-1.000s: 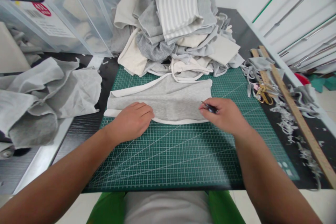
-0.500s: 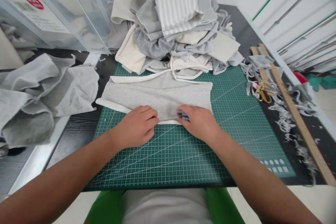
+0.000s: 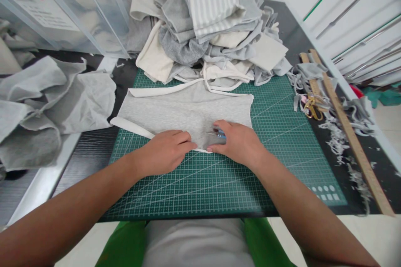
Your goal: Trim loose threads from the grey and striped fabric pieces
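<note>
Two hands work the near hem of a grey knit panel [image 3: 188,110] lying flat on the green cutting mat [image 3: 250,183].

The left hand [image 3: 166,152] presses flat, fingers loosely curled, holding nothing; the right hand [image 3: 239,142] closes round a small blue-handled tool [image 3: 219,135]. The cloth looks light, soft and stretchy, likely best pinned near its white edging [image 3: 131,126]. A fabric pile [image 3: 206,21] crowds twelve o'clock; a wooden ruler [image 3: 351,133] and scraps [image 3: 336,133] lie at three.

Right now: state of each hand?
Left hand: holds nothing, pressing flat on the near edge of the grey fabric piece.
Right hand: closed on a small blue-handled tool, over the same edge.
</note>
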Motion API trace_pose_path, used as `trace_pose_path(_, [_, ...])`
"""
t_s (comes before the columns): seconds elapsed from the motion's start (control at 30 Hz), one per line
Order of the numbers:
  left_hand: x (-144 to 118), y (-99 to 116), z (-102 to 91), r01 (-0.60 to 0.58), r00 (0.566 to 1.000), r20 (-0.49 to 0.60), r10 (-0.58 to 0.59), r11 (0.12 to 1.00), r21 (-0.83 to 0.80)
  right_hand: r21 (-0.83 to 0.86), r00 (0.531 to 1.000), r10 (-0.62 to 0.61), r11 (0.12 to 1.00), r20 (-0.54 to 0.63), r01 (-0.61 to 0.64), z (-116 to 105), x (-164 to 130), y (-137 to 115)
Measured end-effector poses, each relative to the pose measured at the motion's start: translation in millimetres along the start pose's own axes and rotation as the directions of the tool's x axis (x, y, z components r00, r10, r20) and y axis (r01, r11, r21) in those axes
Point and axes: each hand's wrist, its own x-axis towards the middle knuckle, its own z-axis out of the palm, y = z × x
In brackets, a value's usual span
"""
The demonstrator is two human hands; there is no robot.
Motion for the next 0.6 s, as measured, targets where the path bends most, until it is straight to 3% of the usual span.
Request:
trace_pose_path(0.33, [-3.9, 3.0, -8.1, -0.125, 0.989, 0.079, 0.125, 0.992, -0.008, 0.05, 0.994, -0.093, 0.995, 0.057, 0.09, -3.8, -4.2, 6.7])
trace_pose_path(0.47, [-1.9, 10.1, -4.8, -0.092, 0.994, 0.052, 0.095, 0.995, -0.045, 0.045, 0.993, -0.096, 0.995, 0.063, 0.094, -3.8, -5.0, 7.1])
trace_pose_path(0.6, [4.1, 22.2, 2.1, -0.029, 0.999, 0.042, 0.028, 0.999, 0.024, 0.025, 0.994, -0.096, 0.995, 0.043, 0.095, -2.6, -4.8, 3.3])
